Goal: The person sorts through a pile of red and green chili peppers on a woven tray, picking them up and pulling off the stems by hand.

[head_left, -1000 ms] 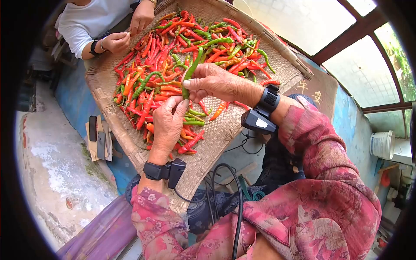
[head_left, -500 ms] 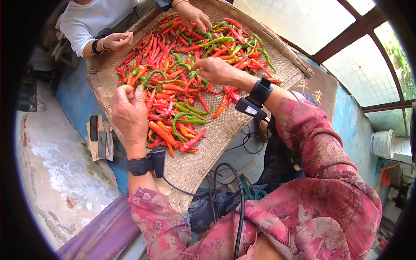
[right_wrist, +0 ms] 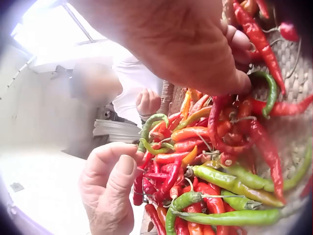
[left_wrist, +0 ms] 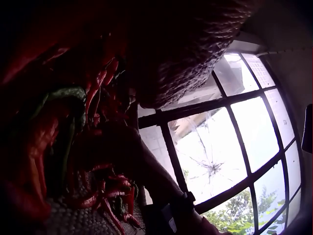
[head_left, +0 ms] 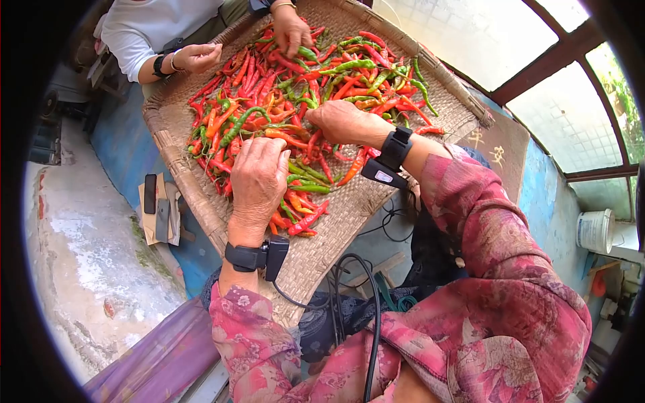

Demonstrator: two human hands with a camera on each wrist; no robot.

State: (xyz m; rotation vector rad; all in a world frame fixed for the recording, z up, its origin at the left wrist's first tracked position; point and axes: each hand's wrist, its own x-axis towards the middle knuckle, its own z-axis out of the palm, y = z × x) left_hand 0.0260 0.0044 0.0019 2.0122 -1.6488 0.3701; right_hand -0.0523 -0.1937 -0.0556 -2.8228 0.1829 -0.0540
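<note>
Red, orange and green peppers [head_left: 295, 191] lie in a loose pile on a woven tray [head_left: 349, 208]. In the head view my left hand [head_left: 259, 176] is above the pile's near left part; in the right wrist view this hand [right_wrist: 110, 188] has its thumb and index tips close together, with nothing clearly visible between them. My right hand [head_left: 349, 125] reaches palm-down into the pile's middle. The right wrist view shows that hand [right_wrist: 186, 44] with bent fingers against red peppers, beside a curled green one [right_wrist: 266, 90]; whether it grips one is hidden.
Across the tray another person in a white top [head_left: 158, 30] has one hand [head_left: 292, 33] among the peppers and the other [head_left: 198, 58] at the tray edge. Black cables [head_left: 374, 302] hang below the near edge. A phone [head_left: 150, 195] lies at the left, a white bucket [head_left: 594, 230] stands right.
The green pepper both my hands held is out of them. After swinging left, my left hand has come back right over the pile; my right hand has lowered into it. The other person's hand reached in.
</note>
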